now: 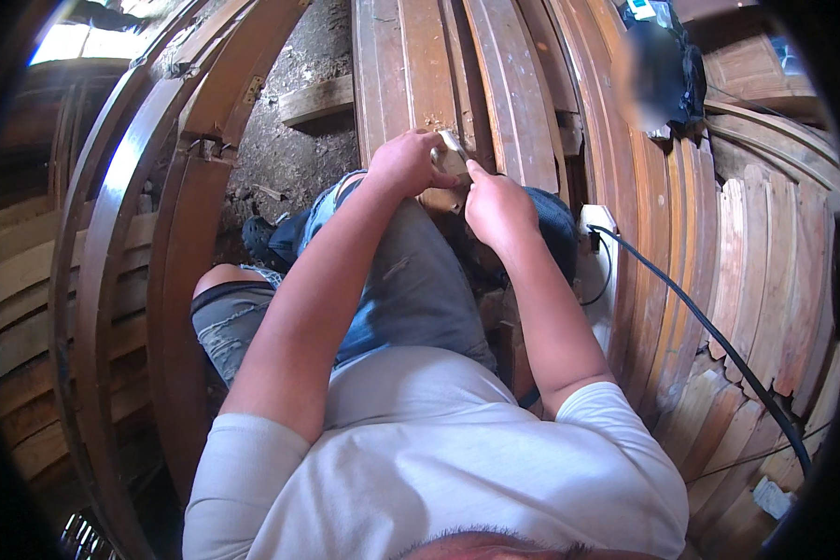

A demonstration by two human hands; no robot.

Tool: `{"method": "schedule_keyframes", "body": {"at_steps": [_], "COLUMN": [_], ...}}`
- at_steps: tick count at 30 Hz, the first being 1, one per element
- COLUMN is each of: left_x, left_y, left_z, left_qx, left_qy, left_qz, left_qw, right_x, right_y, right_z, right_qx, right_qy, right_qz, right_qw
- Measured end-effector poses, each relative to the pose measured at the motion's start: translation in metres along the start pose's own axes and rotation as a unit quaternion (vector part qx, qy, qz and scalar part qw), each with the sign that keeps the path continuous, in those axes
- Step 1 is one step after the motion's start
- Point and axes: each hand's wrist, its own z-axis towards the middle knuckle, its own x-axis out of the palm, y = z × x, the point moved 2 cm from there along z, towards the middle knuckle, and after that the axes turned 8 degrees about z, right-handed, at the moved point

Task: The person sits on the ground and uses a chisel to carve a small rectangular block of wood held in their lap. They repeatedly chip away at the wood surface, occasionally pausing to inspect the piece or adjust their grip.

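My left hand is above the near end of the brown wooden boards, its fingers curled and its thumb bent toward my right hand. A small whitish piece shows at its fingertips; its kind is too small to tell. My right hand is closed just to the right, index finger pointing forward along a thin dark tool that meets the whitish piece. Most of that tool is hidden in the grip. Light wood crumbs lie on the panelled board just beyond my fingers.
Long brown frames stand at the left, and more boards lie at the right. A black cable runs from a white block to the lower right. A dark bag-like object sits at the far right. A short wooden block rests on bare ground.
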Motion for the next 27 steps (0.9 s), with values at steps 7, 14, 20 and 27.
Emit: {"method": "schedule_keyframes", "body": {"at_steps": [7, 14, 20, 27], "left_x": [-0.003, 0.002, -0.003, 0.004], "left_y": [-0.006, 0.001, -0.005, 0.001], "left_z": [-0.001, -0.001, -0.005, 0.002], "left_qx": [0.005, 0.014, 0.008, 0.006], "left_qy": [0.006, -0.002, -0.003, 0.000], "left_qz": [0.000, 0.001, -0.006, -0.015], "left_qw": [1.000, 1.000, 1.000, 1.000], "right_x": [-0.010, 0.001, -0.012, 0.004], "right_y": [0.001, 0.000, 0.011, 0.007], "right_z": [-0.019, -0.009, -0.034, -0.003], "right_qx": [0.003, -0.019, -0.002, -0.020], "right_qy": [0.014, 0.001, 0.028, -0.021], "right_qz": [-0.026, -0.037, -0.081, -0.076], "right_qw": [1.000, 0.999, 0.996, 0.997]}}
